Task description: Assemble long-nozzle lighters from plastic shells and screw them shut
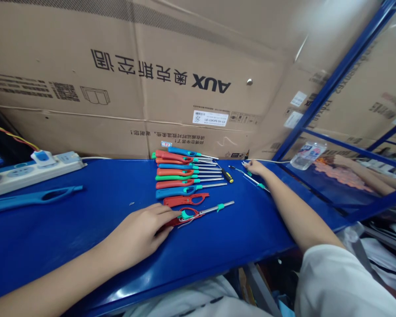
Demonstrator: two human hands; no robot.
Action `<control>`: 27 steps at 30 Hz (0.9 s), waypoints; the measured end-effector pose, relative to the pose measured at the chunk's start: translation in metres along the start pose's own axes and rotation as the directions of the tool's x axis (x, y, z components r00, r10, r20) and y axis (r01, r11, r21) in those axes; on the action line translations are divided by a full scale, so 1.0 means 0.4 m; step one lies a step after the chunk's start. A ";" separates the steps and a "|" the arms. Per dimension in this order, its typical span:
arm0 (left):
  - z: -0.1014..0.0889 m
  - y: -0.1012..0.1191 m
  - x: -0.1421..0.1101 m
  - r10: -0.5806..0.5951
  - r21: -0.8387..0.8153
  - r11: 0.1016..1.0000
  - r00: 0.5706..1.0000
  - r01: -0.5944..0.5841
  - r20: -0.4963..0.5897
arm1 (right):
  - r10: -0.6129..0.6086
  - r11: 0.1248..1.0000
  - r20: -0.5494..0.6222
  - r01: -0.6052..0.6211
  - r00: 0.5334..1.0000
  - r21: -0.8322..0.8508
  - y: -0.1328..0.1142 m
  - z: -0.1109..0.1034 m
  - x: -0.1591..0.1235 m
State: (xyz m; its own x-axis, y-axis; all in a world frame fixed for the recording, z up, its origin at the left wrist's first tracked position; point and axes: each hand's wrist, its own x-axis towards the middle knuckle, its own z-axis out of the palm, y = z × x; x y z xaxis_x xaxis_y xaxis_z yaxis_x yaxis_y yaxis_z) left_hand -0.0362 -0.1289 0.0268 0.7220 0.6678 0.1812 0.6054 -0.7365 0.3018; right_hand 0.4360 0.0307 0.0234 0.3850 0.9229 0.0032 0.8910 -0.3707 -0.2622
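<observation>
My left hand [148,229] is closed around the handle end of an opened red gas lighter [193,214], with its green trigger, thin wires and metal barrel exposed. Just behind it lies a loose red handle half [186,200]. My right hand [254,167] reaches to the back of the table, fingers pinched together; what they hold is too small to make out. Beside that hand lies a loose metal lighter barrel [251,178] with a green piece and wire. Several red, blue and green lighters [176,172] are lined up, and a black and yellow screwdriver [227,175] rests at their right.
A blue handle half [36,198] and a white power strip [33,171] occupy the table's left side. Cardboard [171,39] forms the back wall. On the right stand a blue metal frame [336,79] and a clear plastic bottle [306,155]; another person's arm [366,171] shows beyond.
</observation>
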 end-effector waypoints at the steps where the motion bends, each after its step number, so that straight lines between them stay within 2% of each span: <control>1: 0.000 0.000 0.000 -0.002 -0.003 1.000 1.000 0.002 -0.001 | 0.022 1.000 0.024 -0.022 0.999 -0.001 -0.003 -0.003 -0.003; 4: 0.002 -0.002 0.000 -0.004 -0.009 1.000 1.000 0.004 -0.002 | 0.064 0.998 0.071 -0.064 0.995 0.001 -0.014 -0.010 -0.011; 9: 0.000 -0.003 0.000 0.006 -0.009 1.000 1.000 -0.006 -0.001 | 0.092 0.995 0.070 -0.094 0.993 0.036 -0.026 -0.020 -0.027; 14: 0.000 0.000 -0.002 0.007 -0.017 1.000 1.000 -0.007 -0.013 | 0.100 0.986 -0.037 -0.094 0.994 0.135 -0.047 -0.034 -0.051; 18: 0.008 0.001 -0.002 -0.014 -0.032 0.999 0.998 0.012 -0.056 | 0.014 0.957 -0.143 0.029 0.990 0.290 -0.105 -0.048 -0.093; 21: 0.014 0.003 -0.001 -0.034 -0.069 0.997 0.996 0.029 -0.077 | -0.101 0.882 -0.174 0.169 0.980 0.440 -0.185 -0.048 -0.154; 23: 0.016 0.004 0.002 -0.056 -0.119 0.992 0.994 0.044 -0.098 | -0.195 0.793 -0.166 0.255 0.967 0.553 -0.246 -0.041 -0.213; 27: 0.015 0.011 0.011 -0.086 -0.306 0.952 0.981 0.029 -0.175 | -0.394 0.605 -0.064 0.311 0.917 0.733 -0.350 -0.010 -0.364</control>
State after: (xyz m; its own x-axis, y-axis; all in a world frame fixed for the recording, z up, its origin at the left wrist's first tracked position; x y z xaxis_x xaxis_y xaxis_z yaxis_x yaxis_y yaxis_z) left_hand -0.0284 -0.1299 0.0232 0.5978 0.7370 0.3154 0.4942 -0.6486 0.5788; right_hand 0.2562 -0.0524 0.0634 0.0176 0.9857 0.1679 0.4819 0.1388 -0.8652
